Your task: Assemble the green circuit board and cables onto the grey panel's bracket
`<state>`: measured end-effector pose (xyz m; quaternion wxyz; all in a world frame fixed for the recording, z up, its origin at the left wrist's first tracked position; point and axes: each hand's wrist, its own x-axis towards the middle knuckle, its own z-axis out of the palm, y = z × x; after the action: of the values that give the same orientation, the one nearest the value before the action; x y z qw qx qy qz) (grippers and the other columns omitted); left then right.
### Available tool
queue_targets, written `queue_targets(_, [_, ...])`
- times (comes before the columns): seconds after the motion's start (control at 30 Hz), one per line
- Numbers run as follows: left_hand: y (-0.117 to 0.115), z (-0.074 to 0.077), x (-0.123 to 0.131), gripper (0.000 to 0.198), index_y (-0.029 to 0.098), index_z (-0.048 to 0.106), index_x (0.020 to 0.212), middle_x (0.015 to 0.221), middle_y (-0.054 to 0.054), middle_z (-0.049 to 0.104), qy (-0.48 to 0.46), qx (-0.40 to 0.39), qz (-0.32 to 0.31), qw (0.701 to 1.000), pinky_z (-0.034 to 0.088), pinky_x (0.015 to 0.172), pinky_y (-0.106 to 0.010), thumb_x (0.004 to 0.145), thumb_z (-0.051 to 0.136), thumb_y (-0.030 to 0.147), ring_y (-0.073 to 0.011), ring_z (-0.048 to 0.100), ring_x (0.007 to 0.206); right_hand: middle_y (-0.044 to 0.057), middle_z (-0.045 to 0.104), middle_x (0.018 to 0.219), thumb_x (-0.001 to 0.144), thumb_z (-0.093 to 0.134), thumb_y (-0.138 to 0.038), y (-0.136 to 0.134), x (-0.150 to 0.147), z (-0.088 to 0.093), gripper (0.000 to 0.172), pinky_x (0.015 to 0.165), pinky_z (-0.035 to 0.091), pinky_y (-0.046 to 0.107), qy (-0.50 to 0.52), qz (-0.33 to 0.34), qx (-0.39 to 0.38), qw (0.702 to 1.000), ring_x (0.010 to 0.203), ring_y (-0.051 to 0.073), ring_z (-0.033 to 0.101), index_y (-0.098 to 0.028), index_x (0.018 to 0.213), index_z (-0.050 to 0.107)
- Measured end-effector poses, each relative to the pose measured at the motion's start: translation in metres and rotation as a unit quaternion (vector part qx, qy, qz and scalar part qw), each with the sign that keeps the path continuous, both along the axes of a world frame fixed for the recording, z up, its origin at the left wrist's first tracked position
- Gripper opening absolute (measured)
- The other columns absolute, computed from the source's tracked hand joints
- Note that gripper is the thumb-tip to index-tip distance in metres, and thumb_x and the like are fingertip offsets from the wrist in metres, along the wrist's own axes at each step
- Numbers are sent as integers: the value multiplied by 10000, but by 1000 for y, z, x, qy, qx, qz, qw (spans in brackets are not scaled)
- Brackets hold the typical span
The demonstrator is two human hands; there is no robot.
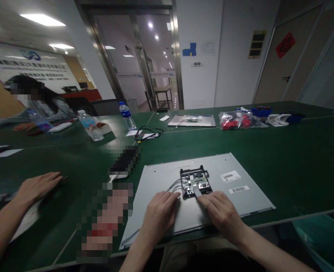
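Note:
A grey metal panel [240,166] lies flat on the green table in front of me. A small black frame with a green circuit board [195,182] sits on the panel's middle, with thin wires [174,186] leading off its left side. My left hand [161,213] lies flat on the panel, fingers stretched out, its tips next to the wires. My right hand [220,211] also lies flat with fingers extended. Its fingertips touch a small grey strip [196,191] at the board's near edge.
A co-worker's hand [38,186] and forearm rest on the table to my left. Another person sits at the far left. Water bottles [90,125], a black cable [148,133], a second panel [192,120] and a bag of red parts [237,121] lie farther back. The table edge [297,218] runs close to me.

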<state>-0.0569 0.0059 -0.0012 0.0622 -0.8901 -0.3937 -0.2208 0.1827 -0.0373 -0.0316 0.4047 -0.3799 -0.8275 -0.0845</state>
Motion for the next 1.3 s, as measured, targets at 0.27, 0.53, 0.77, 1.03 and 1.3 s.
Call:
queue_targets(0.27, [1, -2, 0, 198, 211, 569, 1081, 889, -52, 636, 15, -34, 2, 999, 444, 735, -359, 930, 462, 138, -218, 569, 820, 57, 639, 828, 978, 418, -105, -1, -2, 2, 220, 740, 454, 316, -12, 2, -5, 1000, 796, 188, 570, -141, 1128, 575])
queue_targets(0.53, [0, 1, 2, 207, 207, 579, 1086, 927, -63, 652, 8, -32, -4, 999, 466, 746, -374, 929, 461, 144, -222, 584, 839, 67, 686, 885, 989, 428, -148, -3, -1, 3, 201, 668, 457, 314, -50, 8, 0, 999, 740, 183, 557, -152, 1086, 604])
queue_targets(0.77, [1, -2, 1, 215, 217, 600, 1065, 928, -61, 653, 2, -32, -13, 999, 473, 747, -359, 905, 492, 123, -210, 590, 843, 116, 702, 1053, 984, 411, -132, -1, -1, 4, 250, 752, 536, 315, -43, 39, 15, 998, 858, 189, 632, -133, 1125, 618])
queue_targets(1.03, [1, -2, 2, 185, 222, 584, 1046, 959, -58, 650, 3, -47, -12, 999, 463, 773, -372, 923, 478, 132, -219, 577, 873, 146, 654, 1213, 958, 407, -72, -1, 0, 0, 315, 889, 547, 355, -41, 20, 11, 999, 1046, 216, 616, -94, 1206, 601])
queue_targets(1.3, [1, -1, 4, 174, 222, 586, 1030, 943, -57, 640, 10, -57, -12, 998, 456, 770, -372, 929, 472, 139, -219, 573, 871, 108, 686, 1107, 942, 527, -137, 4, -2, -4, 240, 757, 539, 362, -81, 2, -2, 997, 865, 216, 601, -134, 1160, 627])
